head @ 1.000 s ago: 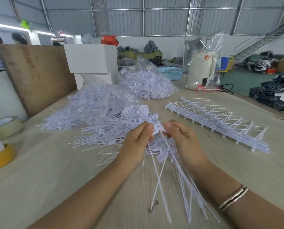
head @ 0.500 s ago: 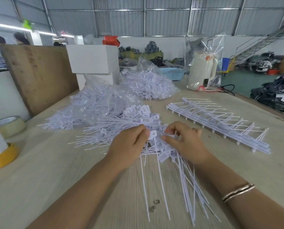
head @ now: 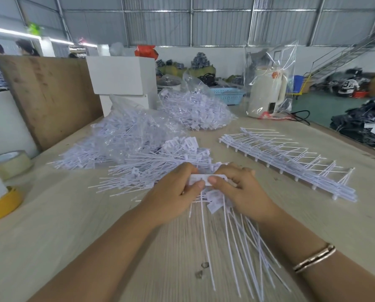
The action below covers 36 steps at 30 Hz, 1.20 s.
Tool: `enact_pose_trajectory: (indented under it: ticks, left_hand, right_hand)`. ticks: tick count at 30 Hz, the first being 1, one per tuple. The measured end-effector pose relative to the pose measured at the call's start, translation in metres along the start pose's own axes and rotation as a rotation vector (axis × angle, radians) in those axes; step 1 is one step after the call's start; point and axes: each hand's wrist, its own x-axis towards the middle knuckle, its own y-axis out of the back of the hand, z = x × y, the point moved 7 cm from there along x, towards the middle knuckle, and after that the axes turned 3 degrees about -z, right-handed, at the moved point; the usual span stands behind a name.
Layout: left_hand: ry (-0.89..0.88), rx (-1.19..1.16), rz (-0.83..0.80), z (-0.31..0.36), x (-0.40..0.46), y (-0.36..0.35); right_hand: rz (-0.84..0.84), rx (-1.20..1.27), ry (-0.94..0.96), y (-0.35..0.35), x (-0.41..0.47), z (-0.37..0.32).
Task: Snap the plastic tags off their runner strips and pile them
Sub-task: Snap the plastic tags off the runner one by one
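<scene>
The person appears to be mid-snap: the left hand [head: 178, 192] and right hand [head: 241, 190] pinch a white tag [head: 206, 178] between thumbs and curled fingers, low over the bench [head: 51, 214], thin tails trailing toward the camera. Next comes a short twist, then a drop onto the loose pile [head: 160, 164] just beyond; the stacked runner strips [head: 291, 158] lie farther right.

My left hand [head: 173, 192] and right hand [head: 241, 190] pinch one white tag strip [head: 206, 179] above the loose tag pile [head: 151, 171].
</scene>
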Motion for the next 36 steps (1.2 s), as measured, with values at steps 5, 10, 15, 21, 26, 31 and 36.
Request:
enact_pose_trajectory:
  ticks: [5, 10, 15, 21, 26, 31, 36]
  left_hand:
    - [0.034, -0.241, -0.010, -0.002, 0.000, -0.002]
    - [0.131, -0.462, 0.108, -0.003, 0.000, -0.004]
    - [0.177, -0.661, 0.248, 0.001, 0.000, -0.010]
    - [0.193, -0.670, 0.359, -0.017, -0.003, 0.017]
    - [-0.022, -0.040, 0.272, -0.010, 0.005, 0.017]
    - [-0.078, 0.454, 0.298, -0.003, 0.012, 0.006]
    - [0.097, 0.556, 0.244, -0.004, 0.016, 0.007]
  right_hand:
    - [-0.051, 0.159, -0.056, -0.008, -0.002, 0.000]
    - [0.084, 0.400, -0.063, 0.000, -0.003, -0.005]
    - [0.177, 0.550, -0.080, 0.002, -0.004, -0.006]
    - [0.300, 0.575, -0.190, 0.020, -0.008, 0.009]
    - [0.120, 0.164, -0.237, 0.010, -0.005, 0.014]
    - [0.028, -0.257, -0.197, 0.000, 0.004, 0.023]
    - [0.120, -0.344, -0.166, 0.013, 0.008, 0.020]
